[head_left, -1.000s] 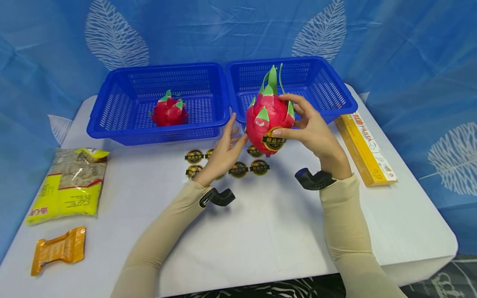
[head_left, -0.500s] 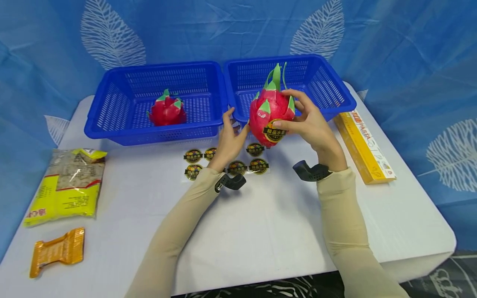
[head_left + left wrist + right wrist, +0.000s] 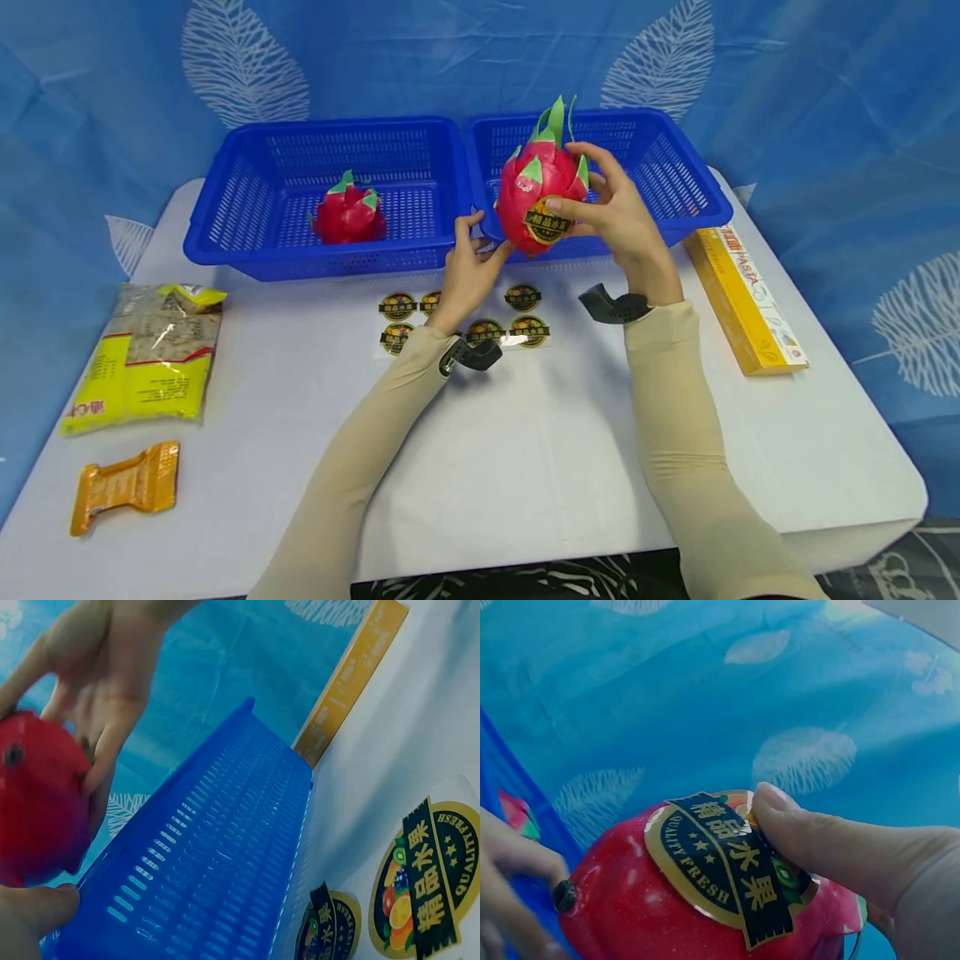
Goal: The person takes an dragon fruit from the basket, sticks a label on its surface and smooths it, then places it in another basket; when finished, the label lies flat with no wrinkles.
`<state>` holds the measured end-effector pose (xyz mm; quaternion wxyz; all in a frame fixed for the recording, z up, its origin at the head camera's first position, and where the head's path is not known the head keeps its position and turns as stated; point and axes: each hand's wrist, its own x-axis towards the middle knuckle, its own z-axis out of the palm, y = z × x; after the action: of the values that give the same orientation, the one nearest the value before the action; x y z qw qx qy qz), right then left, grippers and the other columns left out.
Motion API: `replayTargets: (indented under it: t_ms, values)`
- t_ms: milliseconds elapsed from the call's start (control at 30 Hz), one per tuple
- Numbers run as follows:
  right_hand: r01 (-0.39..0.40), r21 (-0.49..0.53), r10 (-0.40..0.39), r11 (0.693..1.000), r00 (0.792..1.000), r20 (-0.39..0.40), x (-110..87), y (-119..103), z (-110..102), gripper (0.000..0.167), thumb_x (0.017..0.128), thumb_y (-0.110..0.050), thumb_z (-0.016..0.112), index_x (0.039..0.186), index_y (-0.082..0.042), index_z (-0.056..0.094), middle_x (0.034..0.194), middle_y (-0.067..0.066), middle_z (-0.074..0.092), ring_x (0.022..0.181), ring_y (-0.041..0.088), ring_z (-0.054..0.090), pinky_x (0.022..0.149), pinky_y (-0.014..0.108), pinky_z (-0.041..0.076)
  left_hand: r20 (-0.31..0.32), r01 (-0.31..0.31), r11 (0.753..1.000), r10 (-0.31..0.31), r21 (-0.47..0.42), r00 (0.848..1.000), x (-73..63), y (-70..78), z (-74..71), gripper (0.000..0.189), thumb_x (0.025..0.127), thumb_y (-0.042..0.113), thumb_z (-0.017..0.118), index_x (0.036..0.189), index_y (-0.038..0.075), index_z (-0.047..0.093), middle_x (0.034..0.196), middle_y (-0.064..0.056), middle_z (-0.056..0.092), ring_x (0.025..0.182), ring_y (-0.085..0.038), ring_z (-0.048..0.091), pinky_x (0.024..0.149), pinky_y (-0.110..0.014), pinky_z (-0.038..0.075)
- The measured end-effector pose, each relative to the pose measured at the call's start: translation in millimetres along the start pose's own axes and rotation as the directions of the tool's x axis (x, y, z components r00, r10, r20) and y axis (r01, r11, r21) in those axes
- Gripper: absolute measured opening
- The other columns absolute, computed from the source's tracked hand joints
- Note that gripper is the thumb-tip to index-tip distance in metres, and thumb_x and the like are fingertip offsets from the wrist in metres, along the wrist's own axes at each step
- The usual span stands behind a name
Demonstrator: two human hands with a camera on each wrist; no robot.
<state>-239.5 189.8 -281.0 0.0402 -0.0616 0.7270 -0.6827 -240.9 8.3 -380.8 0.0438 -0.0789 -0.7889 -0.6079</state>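
Note:
In the head view, my right hand [image 3: 628, 218] grips a pink dragon fruit [image 3: 515, 207] with green tips, holding it up in front of the right blue basket [image 3: 667, 225]. Its thumb lies on a round black-and-gold sticker [image 3: 727, 862] on the fruit's skin. My left hand [image 3: 468, 282] is just left of the fruit's lower end, fingers bent loosely near the baskets' front rims. Its thumb tip is at the fruit's underside; whether it touches is unclear. A second dragon fruit [image 3: 349, 217] lies in the left blue basket [image 3: 322, 265].
Beneath my hands, a clear sheet bears several round stickers [image 3: 529, 330]. A yellow pasta box [image 3: 742, 300] lies at the right. On the left are a yellow-and-clear bag [image 3: 150, 358] and an orange wrapped packet [image 3: 127, 487]. A blue leaf-patterned cloth [image 3: 465, 58] hangs behind.
The right hand has raised the dragon fruit slightly, away from the sticker sheet. My left hand has moved forward and a little right, keeping close to the fruit's lower end.

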Motion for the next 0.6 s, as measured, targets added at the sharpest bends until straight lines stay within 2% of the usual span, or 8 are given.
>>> replayTargets:
  t_ms: [267,367,467,600]
  values:
    - [-0.085,-0.006,0.085,0.996,0.996,0.029,59.5,-13.6,-13.5,0.071,0.073,-0.021,0.075,0.132,-0.035,0.038,0.139,0.008,0.036,0.123,0.031,0.041,0.066,0.031,0.056,0.012,0.019,1.000,-0.019,0.005,1.000,1.6,1.1,-1.2,0.061,0.084,0.037,0.062,0.132,0.017,0.030,0.119,-0.016,0.060,0.103,-0.023,0.063,0.083,-0.028,0.052]
    - [-0.147,-0.083,0.152,0.986,0.986,0.064,78.6,-9.5,-17.2,0.072,0.074,-0.024,0.074,0.133,-0.038,0.036,0.141,0.008,0.033,0.124,0.031,0.041,0.073,0.035,0.055,0.008,0.020,1.000,-0.020,0.008,1.000,1.5,1.0,-1.2,0.061,0.084,0.037,0.062,0.132,0.017,0.030,0.120,-0.017,0.059,0.102,-0.024,0.063,0.083,-0.028,0.052]
    - [-0.211,-0.210,0.235,0.955,0.967,0.097,92.9,-1.1,-18.2,0.072,0.076,-0.027,0.071,0.135,-0.039,0.032,0.144,0.009,0.030,0.126,0.030,0.039,0.084,0.043,0.051,0.009,0.020,1.000,-0.020,0.005,1.000,1.3,0.8,-0.8,0.060,0.084,0.036,0.062,0.132,0.017,0.030,0.121,-0.017,0.058,0.102,-0.025,0.063,0.083,-0.029,0.052]
    - [-0.282,-0.382,0.343,0.880,0.934,0.098,104.4,13.0,-16.7,0.073,0.076,-0.034,0.070,0.137,-0.040,0.030,0.146,0.008,0.026,0.127,0.028,0.039,0.096,0.050,0.042,0.013,0.014,1.000,-0.015,0.008,1.000,0.9,0.1,0.0,0.060,0.085,0.036,0.061,0.132,0.017,0.029,0.121,-0.017,0.058,0.101,-0.025,0.063,0.083,-0.030,0.052]
